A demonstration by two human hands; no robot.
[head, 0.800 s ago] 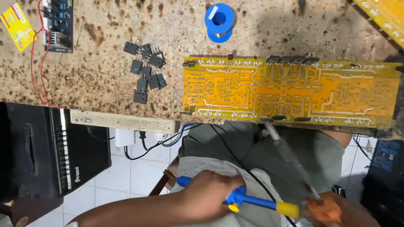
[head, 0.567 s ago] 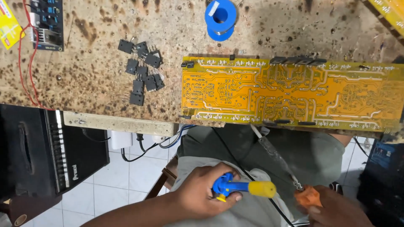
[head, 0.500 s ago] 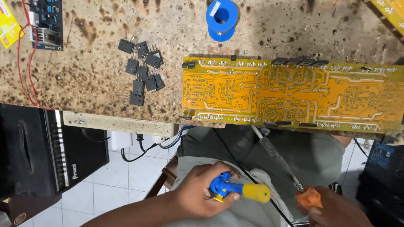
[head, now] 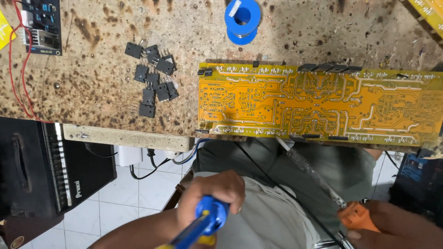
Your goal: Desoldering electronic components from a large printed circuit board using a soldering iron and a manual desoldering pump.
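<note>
A long orange circuit board [head: 314,103] lies copper side up along the near edge of a stained workbench [head: 92,92]. Below the bench, over my lap, my left hand [head: 217,189] grips a blue and yellow pump-like tool [head: 210,216] whose blue end faces the camera. At the bottom right my right hand [head: 401,226] holds the orange handle of a soldering iron [head: 357,216]. Its thin shaft [head: 309,168] slants up left and its tip sits at the board's near edge.
Several small black components [head: 152,80] lie in a loose pile left of the board. A blue solder spool [head: 243,16] stands behind it. A small black module [head: 44,25] with red wires [head: 16,78] sits far left. A black box [head: 46,166] stands under the bench over white floor tiles [head: 147,189].
My left hand has turned the blue and yellow tool from lying sideways to pointing its blue end at the camera. The soldering iron has stayed about where it was.
</note>
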